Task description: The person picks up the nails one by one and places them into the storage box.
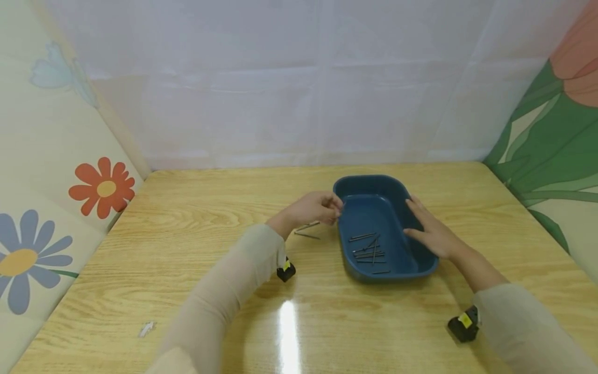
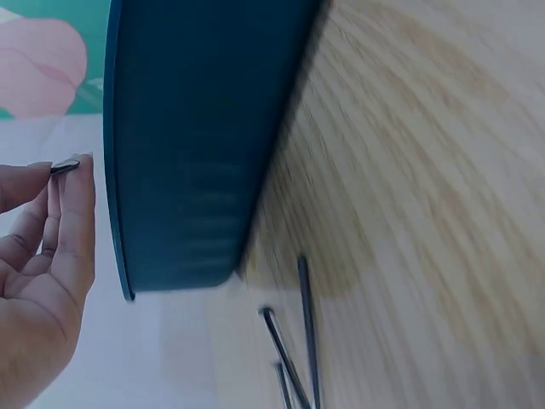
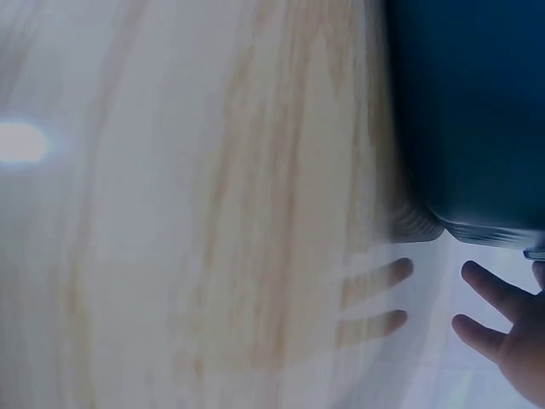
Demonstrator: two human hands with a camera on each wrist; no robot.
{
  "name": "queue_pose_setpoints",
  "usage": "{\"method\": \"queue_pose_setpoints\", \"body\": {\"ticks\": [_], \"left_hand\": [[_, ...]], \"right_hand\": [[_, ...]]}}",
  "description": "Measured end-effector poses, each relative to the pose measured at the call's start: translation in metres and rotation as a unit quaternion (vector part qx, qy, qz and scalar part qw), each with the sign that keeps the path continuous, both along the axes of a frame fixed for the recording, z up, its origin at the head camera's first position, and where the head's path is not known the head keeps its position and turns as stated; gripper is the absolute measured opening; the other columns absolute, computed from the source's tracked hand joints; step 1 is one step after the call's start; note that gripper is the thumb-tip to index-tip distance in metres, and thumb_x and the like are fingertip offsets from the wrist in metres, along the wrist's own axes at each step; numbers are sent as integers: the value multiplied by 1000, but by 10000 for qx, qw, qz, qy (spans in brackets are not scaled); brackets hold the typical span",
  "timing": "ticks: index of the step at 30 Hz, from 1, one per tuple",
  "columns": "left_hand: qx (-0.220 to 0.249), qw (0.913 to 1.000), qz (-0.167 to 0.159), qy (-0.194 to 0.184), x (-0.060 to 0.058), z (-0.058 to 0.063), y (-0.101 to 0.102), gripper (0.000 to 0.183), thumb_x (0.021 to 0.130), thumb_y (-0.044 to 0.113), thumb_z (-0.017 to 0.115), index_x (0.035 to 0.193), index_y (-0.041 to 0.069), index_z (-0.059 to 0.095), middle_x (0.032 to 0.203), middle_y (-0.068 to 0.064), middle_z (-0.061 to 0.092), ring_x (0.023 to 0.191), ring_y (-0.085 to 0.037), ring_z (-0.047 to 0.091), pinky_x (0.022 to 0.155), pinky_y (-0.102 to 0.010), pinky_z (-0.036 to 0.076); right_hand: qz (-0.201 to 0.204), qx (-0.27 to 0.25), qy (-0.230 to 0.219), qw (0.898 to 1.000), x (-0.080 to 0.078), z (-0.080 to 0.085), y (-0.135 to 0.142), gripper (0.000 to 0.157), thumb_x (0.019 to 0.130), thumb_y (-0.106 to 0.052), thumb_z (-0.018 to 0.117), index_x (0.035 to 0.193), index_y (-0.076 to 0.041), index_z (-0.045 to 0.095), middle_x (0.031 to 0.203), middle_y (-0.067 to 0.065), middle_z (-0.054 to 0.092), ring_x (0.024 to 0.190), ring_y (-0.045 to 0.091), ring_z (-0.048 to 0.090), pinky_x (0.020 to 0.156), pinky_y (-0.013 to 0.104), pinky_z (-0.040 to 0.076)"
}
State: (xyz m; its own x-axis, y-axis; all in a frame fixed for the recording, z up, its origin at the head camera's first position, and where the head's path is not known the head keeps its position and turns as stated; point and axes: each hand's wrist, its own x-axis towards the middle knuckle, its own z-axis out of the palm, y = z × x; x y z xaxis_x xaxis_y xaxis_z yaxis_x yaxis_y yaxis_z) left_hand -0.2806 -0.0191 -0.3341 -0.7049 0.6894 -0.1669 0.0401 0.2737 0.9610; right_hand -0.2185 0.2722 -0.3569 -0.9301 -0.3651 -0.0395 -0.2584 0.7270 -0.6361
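A dark blue plastic basin (image 1: 391,275) stands on the wooden table, with several nails (image 1: 374,254) lying loose on its floor. My left hand (image 1: 315,209) is raised at the basin's left rim. In the left wrist view, its thumb and fingertips pinch a nail (image 2: 65,167), most of which the fingers hide. On the table beneath that hand lie a few more nails (image 1: 307,236), just left of the basin. Spread and fairly straight, the fingers of my right hand (image 1: 434,235) rest over the basin's right rim, the thumb reaching inside.
Black wrist devices with yellow labels hang below the left sleeve (image 1: 286,271) and the right sleeve (image 1: 464,324). A small whitish scrap (image 1: 147,329) lies at the table's front left. White sheeting (image 1: 280,104) closes off the back; flowered panels (image 1: 560,156) flank the table.
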Motion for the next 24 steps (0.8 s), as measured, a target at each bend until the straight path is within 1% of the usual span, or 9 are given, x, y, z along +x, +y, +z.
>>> {"method": "queue_pose_setpoints", "body": {"ticks": [3,6,9,15,17,19,24], "left_hand": [[150,9998,-131,-39,2,0,7,26,87,2,47,111,-8,44,103,-26,48,80,-22,54,78,-41,44],[154,9996,-242,13,5,1,16,25,87,1,47,110,-8,45,102,-25,49,78,-20,55,74,-36,47],[-15,9994,-305,162,7,2,25,24,86,2,48,109,-6,47,100,-21,51,77,-19,56,69,-29,48],[-436,9966,-518,470,11,4,41,23,87,2,47,109,-5,49,95,-12,54,84,-21,57,70,-25,48],[-561,9947,-631,595,11,3,47,22,87,2,48,108,-4,49,96,-11,54,86,-21,57,70,-25,48],[-740,9916,-746,761,11,1,53,21,87,3,48,107,-3,50,95,-9,55,83,-18,57,70,-24,48],[-1271,9790,-971,1263,11,-2,66,18,86,3,47,103,-1,53,87,-2,55,73,-11,57,64,-22,48]], "right_hand": [[11,2,21,10000,0,-1,0,71,89,-17,47,137,-2,-3,140,16,-15,123,43,-6,91,62,5],[18,9,62,10000,0,0,0,70,89,-17,47,137,-1,-2,140,17,-14,123,43,-5,91,62,5],[31,11,103,9999,-1,0,0,70,89,-16,47,137,0,-2,140,17,-14,123,43,-5,91,62,5],[42,23,105,9999,0,0,0,70,89,-16,46,136,0,-2,140,18,-14,123,43,-4,91,62,5],[38,7,102,9999,0,0,0,70,89,-16,46,136,0,-2,140,18,-14,123,44,-4,91,62,5],[36,-12,88,10000,0,1,0,70,89,-16,46,136,0,-2,140,18,-14,123,43,-5,91,62,5],[21,1,84,10000,0,1,0,70,88,-16,47,136,1,-1,140,19,-13,123,44,-3,91,62,6]]}}
